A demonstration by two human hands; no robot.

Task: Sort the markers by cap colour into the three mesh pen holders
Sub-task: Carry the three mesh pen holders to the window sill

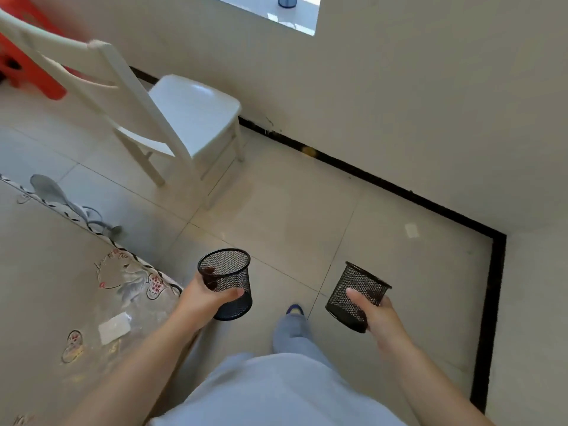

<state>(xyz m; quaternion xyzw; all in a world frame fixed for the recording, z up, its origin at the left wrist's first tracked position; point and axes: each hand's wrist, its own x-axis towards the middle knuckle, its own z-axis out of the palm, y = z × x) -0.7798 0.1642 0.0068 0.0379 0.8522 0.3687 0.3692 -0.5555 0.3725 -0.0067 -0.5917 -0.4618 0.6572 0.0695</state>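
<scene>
I am standing on a tiled floor with a black mesh pen holder in each hand. My left hand (206,298) grips one upright holder (226,282) around its side, thumb across the front. It looks empty inside. My right hand (373,309) grips a second mesh holder (355,295), tilted with its mouth toward the upper right. No markers and no third holder are in view.
A table with a patterned plastic cloth (61,287) runs along my left side. A white wooden chair (172,118) stands ahead on the left near the wall. An orange stool (37,72) sits at the far left. Walls with black skirting (399,192) close in ahead and to the right.
</scene>
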